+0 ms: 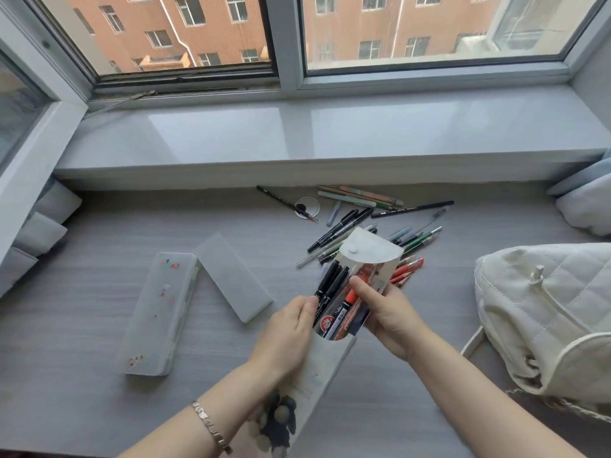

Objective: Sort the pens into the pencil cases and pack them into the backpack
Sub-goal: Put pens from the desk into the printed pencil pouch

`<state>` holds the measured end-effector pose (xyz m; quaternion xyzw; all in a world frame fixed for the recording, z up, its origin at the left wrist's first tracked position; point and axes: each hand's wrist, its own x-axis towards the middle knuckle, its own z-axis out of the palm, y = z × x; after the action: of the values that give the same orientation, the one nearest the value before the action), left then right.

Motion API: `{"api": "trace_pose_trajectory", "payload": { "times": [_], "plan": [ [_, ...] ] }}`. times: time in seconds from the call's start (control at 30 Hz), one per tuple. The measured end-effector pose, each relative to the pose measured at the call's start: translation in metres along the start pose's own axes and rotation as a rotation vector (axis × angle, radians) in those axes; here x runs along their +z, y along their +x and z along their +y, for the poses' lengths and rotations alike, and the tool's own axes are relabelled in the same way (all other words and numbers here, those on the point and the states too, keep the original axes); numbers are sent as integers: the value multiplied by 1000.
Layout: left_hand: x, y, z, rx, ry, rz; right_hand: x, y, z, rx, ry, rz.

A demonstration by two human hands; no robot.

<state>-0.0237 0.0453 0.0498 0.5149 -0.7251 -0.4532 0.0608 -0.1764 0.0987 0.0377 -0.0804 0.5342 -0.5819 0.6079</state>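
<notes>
Grey tabletop [99, 408] below a window. Head view: left hand [287, 332] and right hand [390, 315] both grip a white pencil case [327, 368], tilted, flap open, markers [330, 282] inside. Loose pens [347, 229] lie just behind it; clear pencil case [158, 312] to the left, white backpack [545, 309] to the right.

Both forearms bare, lower frame; silver square-link bracelet [211, 426] on wrist behind left hand [287, 332], lower left-centre
</notes>
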Motion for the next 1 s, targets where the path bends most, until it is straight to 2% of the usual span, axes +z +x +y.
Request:
{"api": "trace_pose_trajectory", "payload": {
  "times": [0.23,0.3,0.37,0.5,0.73,0.87,0.93,1.0],
  "plan": [
    [-10,-3,3,17,361,-136,-4,11,-3,-105,127,300],
    [-9,-8,-10,34,546,-168,-11,11,-9,-115,207,359],
    [-8,-14,-23,-12,623,-193,-17,9,-13,-127,265,379],
    [-12,-18,-37,-117,447,-89,-21,4,-9,-168,306,367],
    [-9,-16,-20,-25,417,33,-12,-3,3,-262,362,337],
    [-8,-14,-18,0,391,89,-12,-12,-8,-305,273,199],
    [-9,-13,-18,14,423,109,-16,-11,-16,-367,249,249],
    [-10,-14,-13,14,469,114,-19,-4,-20,-381,244,403]
  ]
}}
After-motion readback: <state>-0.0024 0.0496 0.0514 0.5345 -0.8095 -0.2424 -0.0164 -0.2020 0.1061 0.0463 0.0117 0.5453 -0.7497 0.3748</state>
